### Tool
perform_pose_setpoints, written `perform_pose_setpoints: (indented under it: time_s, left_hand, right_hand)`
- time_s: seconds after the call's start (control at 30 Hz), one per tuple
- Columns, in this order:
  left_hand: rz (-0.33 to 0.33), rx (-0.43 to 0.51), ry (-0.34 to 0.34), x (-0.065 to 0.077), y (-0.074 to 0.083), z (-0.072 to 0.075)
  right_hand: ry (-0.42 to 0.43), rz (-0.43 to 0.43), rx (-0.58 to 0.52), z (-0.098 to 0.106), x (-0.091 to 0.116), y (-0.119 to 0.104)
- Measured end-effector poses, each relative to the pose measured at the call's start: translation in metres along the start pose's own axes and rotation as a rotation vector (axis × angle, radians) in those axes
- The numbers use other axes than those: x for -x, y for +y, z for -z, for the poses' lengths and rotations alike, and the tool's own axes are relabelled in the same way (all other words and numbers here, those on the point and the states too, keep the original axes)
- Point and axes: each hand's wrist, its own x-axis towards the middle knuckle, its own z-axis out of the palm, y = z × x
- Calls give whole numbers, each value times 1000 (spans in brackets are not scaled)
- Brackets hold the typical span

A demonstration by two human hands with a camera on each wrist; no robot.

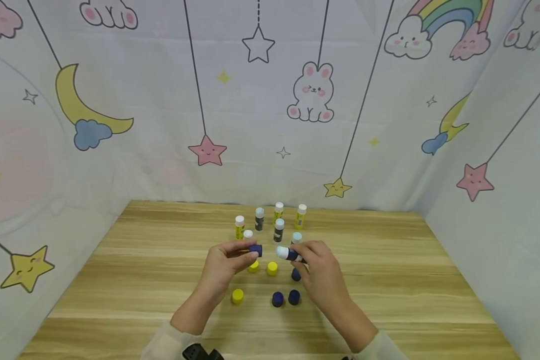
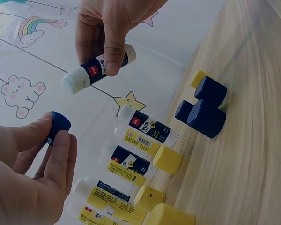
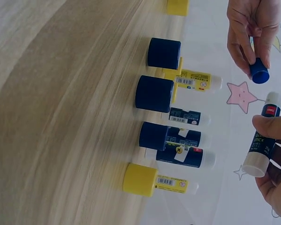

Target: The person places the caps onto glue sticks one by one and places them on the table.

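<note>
My left hand (image 1: 225,262) pinches a dark blue cap (image 1: 256,250) between thumb and fingers, its opening facing right. In my right hand (image 1: 321,272) is an uncapped navy glue stick (image 1: 286,253), tilted, its whitish end pointing left towards the cap. A small gap separates the two. The right wrist view shows the blue cap (image 3: 259,73) above the white end of the glue stick (image 3: 264,136). In the left wrist view, the fingers of the right hand curl round the labelled barrel of the glue stick (image 2: 96,69).
Behind the hands, several uncapped glue sticks stand upright, some yellow (image 1: 300,217), some navy (image 1: 278,231). Loose yellow caps (image 1: 237,297) and dark blue caps (image 1: 277,299) sit nearer on the wooden table (image 1: 126,280). A patterned white cloth (image 1: 162,100) rises at the back and sides.
</note>
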Motion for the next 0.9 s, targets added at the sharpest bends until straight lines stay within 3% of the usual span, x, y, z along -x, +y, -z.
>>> perform_pose_setpoints:
  time_s: [0.3, 0.9]
  left_hand:
    - [-12, -1, -37, 1, -3, -6]
    - [-11, -27, -49, 3, -5, -15]
  right_hand:
    - [10, 69, 68, 2, 1, -3]
    - [4, 76, 73, -1, 5, -8]
